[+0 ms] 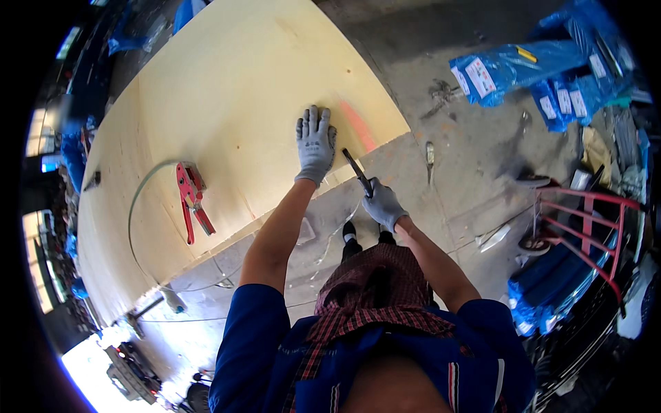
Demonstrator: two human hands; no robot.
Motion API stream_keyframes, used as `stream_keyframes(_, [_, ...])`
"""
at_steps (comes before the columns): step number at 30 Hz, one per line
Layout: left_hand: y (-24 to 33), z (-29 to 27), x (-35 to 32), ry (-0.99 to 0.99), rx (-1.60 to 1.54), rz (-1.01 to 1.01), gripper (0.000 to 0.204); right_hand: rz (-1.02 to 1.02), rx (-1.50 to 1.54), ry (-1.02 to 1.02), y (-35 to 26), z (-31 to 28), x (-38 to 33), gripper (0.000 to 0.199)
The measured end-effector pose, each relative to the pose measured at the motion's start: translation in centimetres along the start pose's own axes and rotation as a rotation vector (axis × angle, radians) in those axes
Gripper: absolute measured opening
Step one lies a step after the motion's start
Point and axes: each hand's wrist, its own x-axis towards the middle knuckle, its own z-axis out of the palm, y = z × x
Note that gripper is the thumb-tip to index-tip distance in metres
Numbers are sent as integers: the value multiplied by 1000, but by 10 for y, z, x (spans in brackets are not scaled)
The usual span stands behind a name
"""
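Note:
My left hand, in a grey knitted glove, lies flat with fingers stretched on a large pale plywood board, close to its near right edge. My right hand, also gloved in grey, is wrapped round one end of a long, narrow dark hand tool. The tool's far end points up and left, at the board's edge beside my left hand; its exact kind is hard to make out. Further left on the board rests a red two-handled tool, beside a curved thin grey-green strip. A reddish mark colours the board's right corner.
Blue plastic-wrapped packages with white labels lie on the floor at the far right, a yellow item on top. A red metal frame stands at right above more blue bundles. A small slim object lies on the concrete.

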Motion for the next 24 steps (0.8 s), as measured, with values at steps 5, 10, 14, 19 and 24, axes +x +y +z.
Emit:
stream_keyframes(5, [-5,10,2,-23,26,97,43,-53,135,-2,-4,-13,-11,31])
stream_keyframes(10, [-23,16,13,-62,11,263,33,-87,304,83,12,-2,-12,32])
stream_keyframes(14, [-26,25,24,-91,-21,253,39,-106,389,123,24,-8,-15,30])
stream_keyframes(19, [-33,25,24,-175,-48,232,50,-123,439,126,29,0,-10,30])
stream_keyframes(24, [-40,28,25,-202,-50,195,53,-128,408,83,31,-1,-7,30])
